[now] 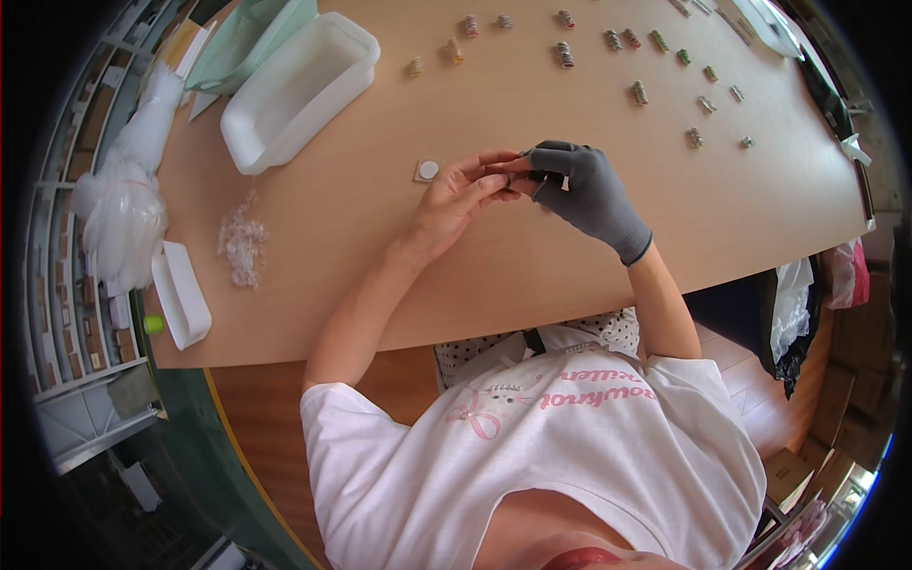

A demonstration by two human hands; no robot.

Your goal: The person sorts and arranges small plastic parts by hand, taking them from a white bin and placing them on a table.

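Note:
My bare left hand (454, 201) and my right hand (591, 195), which wears a dark grey glove with bare fingertips showing, meet over the middle of the table. Both hands have their fingers pinched together at one spot. A small dark thing (509, 181) shows between the fingertips, mostly hidden and too small to name. Just left of my left hand lies a small square piece with a white disc (428, 171) on it. Beyond my hands, several small ridged cylinders (565, 54), like coils or stacked rings, stand and lie in loose groups.
At the far left are a white plastic bin (249, 133) and a pale green basket (214, 66). Nearer lie a heap of clear small pieces (243, 242) and a narrow white tray (180, 294). Clear plastic bags (123, 214) hang by the left edge. The wooden table (361, 285) ends before my body.

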